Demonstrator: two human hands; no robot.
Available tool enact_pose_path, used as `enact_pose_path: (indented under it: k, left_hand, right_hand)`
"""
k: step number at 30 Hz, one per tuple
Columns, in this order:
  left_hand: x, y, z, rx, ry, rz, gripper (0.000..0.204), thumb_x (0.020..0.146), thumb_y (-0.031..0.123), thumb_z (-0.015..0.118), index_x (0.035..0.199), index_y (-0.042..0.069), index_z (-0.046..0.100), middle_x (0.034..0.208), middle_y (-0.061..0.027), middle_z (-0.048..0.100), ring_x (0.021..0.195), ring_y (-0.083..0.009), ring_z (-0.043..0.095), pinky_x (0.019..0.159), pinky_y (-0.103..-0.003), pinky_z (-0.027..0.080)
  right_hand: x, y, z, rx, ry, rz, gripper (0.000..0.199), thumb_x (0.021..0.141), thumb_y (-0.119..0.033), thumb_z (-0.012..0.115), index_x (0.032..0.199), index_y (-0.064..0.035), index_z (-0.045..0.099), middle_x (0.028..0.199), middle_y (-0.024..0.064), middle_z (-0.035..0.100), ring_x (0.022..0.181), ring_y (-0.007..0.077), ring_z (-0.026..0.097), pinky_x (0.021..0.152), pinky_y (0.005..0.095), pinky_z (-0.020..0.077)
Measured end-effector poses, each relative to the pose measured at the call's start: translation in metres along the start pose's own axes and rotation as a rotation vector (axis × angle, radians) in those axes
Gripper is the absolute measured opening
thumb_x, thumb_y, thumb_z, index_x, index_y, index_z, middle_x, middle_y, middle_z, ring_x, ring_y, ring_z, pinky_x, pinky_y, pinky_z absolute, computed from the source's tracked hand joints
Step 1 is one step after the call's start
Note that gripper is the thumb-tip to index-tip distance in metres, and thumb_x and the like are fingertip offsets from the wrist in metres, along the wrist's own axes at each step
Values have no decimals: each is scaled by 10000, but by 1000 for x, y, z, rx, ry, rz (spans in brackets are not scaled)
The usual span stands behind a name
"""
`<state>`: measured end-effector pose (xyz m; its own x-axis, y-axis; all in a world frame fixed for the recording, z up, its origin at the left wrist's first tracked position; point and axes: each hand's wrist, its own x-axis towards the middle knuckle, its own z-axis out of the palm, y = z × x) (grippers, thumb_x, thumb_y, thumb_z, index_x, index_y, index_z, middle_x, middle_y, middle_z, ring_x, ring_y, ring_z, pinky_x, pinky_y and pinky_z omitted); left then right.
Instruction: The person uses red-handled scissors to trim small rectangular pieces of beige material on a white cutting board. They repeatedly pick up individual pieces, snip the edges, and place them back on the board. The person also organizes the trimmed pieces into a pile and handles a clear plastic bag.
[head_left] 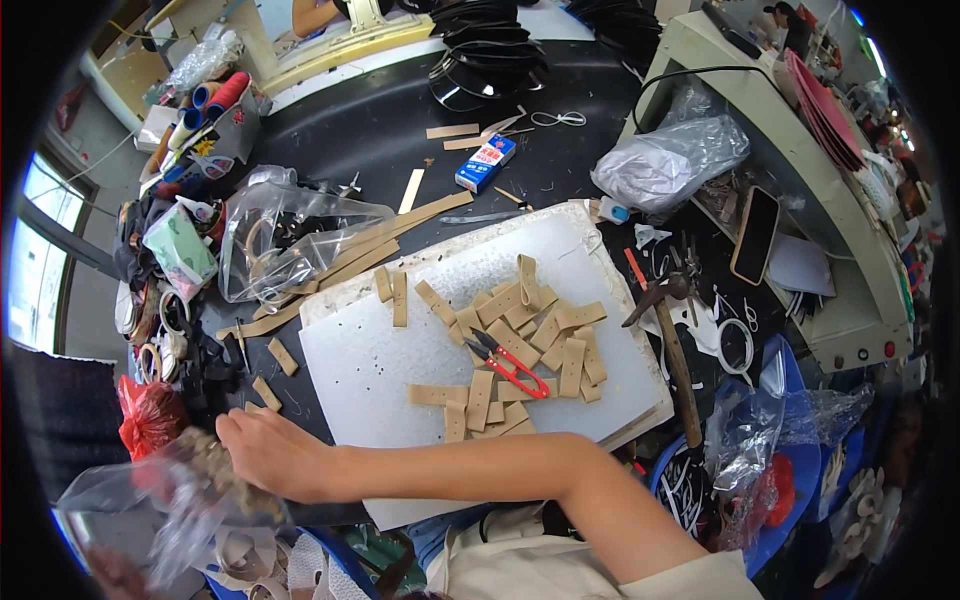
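Note:
My right arm reaches across my front to the left. My right hand [268, 455] is curled, its back toward me, at a clear plastic bag [160, 515] with small tan pieces [222, 462] in it; what the fingers hold is hidden. A blurred part of my left hand [115, 573] shows at the lower left, by the bag's underside. On a white board [350, 400] lies a heap of tan strap pieces [540, 330], some with punched holes, some folded into loops. Red-handled thread snips [512, 368] rest on the heap.
A hammer [682, 375] lies right of the board, near a phone [755, 235]. Long tan strips [360, 255] and a blue box [486, 164] lie beyond it. At left are a red bag [150, 415] and thread spools [228, 92]. Blue bins [790, 510] stand lower right.

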<state>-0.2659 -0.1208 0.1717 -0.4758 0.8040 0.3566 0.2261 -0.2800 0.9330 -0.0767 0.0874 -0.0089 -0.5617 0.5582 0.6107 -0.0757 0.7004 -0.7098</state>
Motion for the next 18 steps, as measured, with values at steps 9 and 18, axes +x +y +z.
enact_pose_path:
  k: [9,18]
  left_hand:
    - [-6,-85,151,1284,600,725,382,952,157,523,1248,-78,470,1232,-177,537,1143,-254,529,994,-374,414]
    - [-35,-145,343,688,-975,340,437,723,129,725,1139,72,604,1236,-155,520,1140,-376,500,1001,-504,371]
  right_hand:
    - [-57,18,-270,-276,30,485,136,881,-82,516,993,-4,507,829,121,527,711,240,539,657,347,452]
    - [-139,-6,-254,-620,-106,624,237,770,-137,697,942,-40,566,731,84,513,664,256,545,597,363,447]
